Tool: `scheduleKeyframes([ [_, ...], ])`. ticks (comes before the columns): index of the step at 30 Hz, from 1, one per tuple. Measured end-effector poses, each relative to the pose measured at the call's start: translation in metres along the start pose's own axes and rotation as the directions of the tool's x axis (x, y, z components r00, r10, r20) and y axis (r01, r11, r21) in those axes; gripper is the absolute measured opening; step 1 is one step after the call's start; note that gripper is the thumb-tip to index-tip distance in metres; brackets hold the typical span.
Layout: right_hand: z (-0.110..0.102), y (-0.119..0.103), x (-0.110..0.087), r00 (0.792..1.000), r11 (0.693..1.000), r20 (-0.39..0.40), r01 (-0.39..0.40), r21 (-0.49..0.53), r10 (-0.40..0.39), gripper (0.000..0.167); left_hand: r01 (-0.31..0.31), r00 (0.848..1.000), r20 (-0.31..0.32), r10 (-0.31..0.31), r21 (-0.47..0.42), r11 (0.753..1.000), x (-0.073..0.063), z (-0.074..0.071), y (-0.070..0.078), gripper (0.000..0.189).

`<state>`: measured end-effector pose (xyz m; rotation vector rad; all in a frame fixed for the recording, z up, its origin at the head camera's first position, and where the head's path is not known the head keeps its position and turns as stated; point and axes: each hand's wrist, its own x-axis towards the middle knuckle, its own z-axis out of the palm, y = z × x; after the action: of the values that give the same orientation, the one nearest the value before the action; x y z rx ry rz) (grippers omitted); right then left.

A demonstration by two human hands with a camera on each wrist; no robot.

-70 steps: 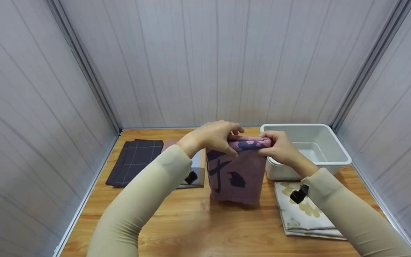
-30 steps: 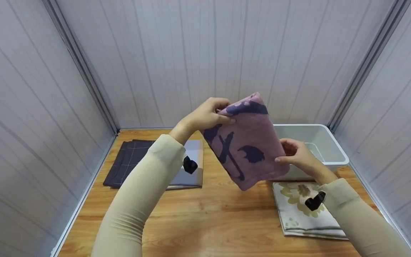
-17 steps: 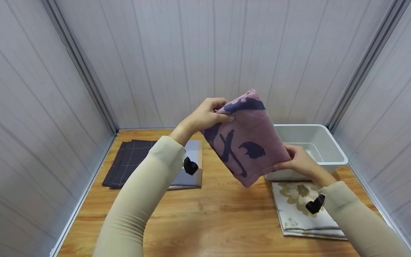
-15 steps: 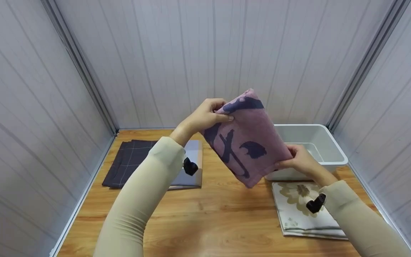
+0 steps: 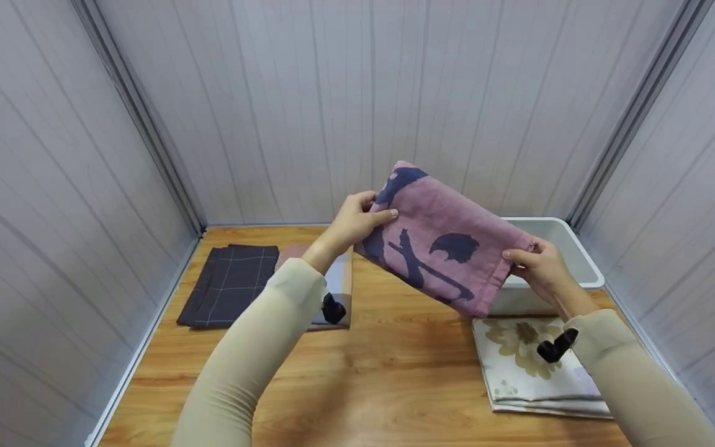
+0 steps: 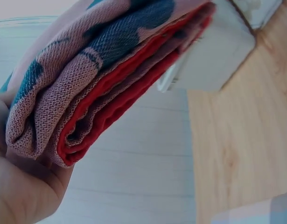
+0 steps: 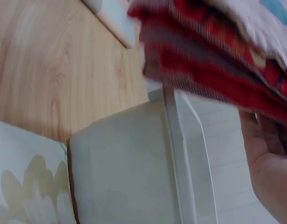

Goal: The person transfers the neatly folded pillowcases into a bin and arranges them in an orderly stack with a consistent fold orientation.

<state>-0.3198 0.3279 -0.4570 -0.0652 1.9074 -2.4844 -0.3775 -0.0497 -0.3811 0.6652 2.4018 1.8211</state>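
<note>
Between both hands, a folded pink cloth (image 5: 435,220) with dark blue shapes is held up in the air, tilted down to the right. My left hand (image 5: 354,220) grips its left edge, thumb on the near face. At the lower right edge, my right hand (image 5: 540,264) pinches the cloth with its thumb in front. In the left wrist view the folded cloth (image 6: 92,70) shows stacked layers with red edging; the right wrist view shows more red-edged layers of the cloth (image 7: 213,56). Fingers behind the cloth are mostly hidden.
A white plastic bin (image 5: 571,248) stands at the back right, partly behind the cloth and right hand. In front of it lies a folded white floral cloth (image 5: 525,360). A dark checked cloth (image 5: 230,285) and a pastel colour-block cloth (image 5: 340,279) lie at left on the wooden table (image 5: 382,385).
The pink cloth rose from upright on the table into the air. Over the last half second it tipped flatter, the right hand rising and moving right, the left dropping slightly.
</note>
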Motion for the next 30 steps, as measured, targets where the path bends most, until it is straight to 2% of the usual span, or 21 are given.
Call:
scheduleKeyframes([
  [4, -0.001, -0.003, 0.003, 0.999, 0.998, -0.041, -0.015, 0.063, 0.017, 0.025, 0.012, 0.999, -0.037, -0.012, -0.021, 1.0, -0.003, 0.008, -0.011, 0.029],
  [7, -0.004, -0.007, 0.005, 0.998, 0.996, -0.041, -0.033, 0.084, 0.036, 0.022, 0.03, 0.999, -0.026, -0.03, -0.024, 0.999, -0.004, 0.013, -0.016, 0.032],
  [13, -0.013, -0.012, 0.009, 0.997, 0.995, -0.012, -0.08, 0.055, 0.081, 0.013, 0.109, 0.994, 0.007, -0.109, -0.02, 0.994, -0.006, 0.026, -0.023, 0.035],
  [16, -0.017, -0.013, 0.011, 0.993, 0.993, -0.001, -0.121, -0.004, 0.121, 0.005, 0.163, 0.987, 0.016, -0.163, -0.04, 0.986, -0.006, 0.033, -0.025, 0.037],
  [19, -0.021, -0.014, 0.012, 0.985, 0.98, 0.015, -0.168, -0.109, 0.171, 0.021, 0.222, 0.975, 0.014, -0.221, -0.057, 0.973, -0.006, 0.039, -0.027, 0.039],
  [25, -0.029, -0.013, 0.013, 0.967, 0.917, 0.039, -0.226, -0.329, 0.253, 0.057, 0.323, 0.946, 0.006, -0.325, -0.125, 0.938, -0.005, 0.051, -0.033, 0.042],
  [27, -0.032, -0.012, 0.014, 0.96, 0.904, 0.058, -0.236, -0.357, 0.273, 0.061, 0.345, 0.937, 0.001, -0.349, -0.158, 0.925, -0.005, 0.058, -0.036, 0.042],
  [30, -0.038, -0.013, 0.013, 0.947, 0.896, 0.103, -0.247, -0.368, 0.303, 0.055, 0.374, 0.923, -0.01, -0.384, -0.2, 0.906, -0.004, 0.069, -0.041, 0.045],
])
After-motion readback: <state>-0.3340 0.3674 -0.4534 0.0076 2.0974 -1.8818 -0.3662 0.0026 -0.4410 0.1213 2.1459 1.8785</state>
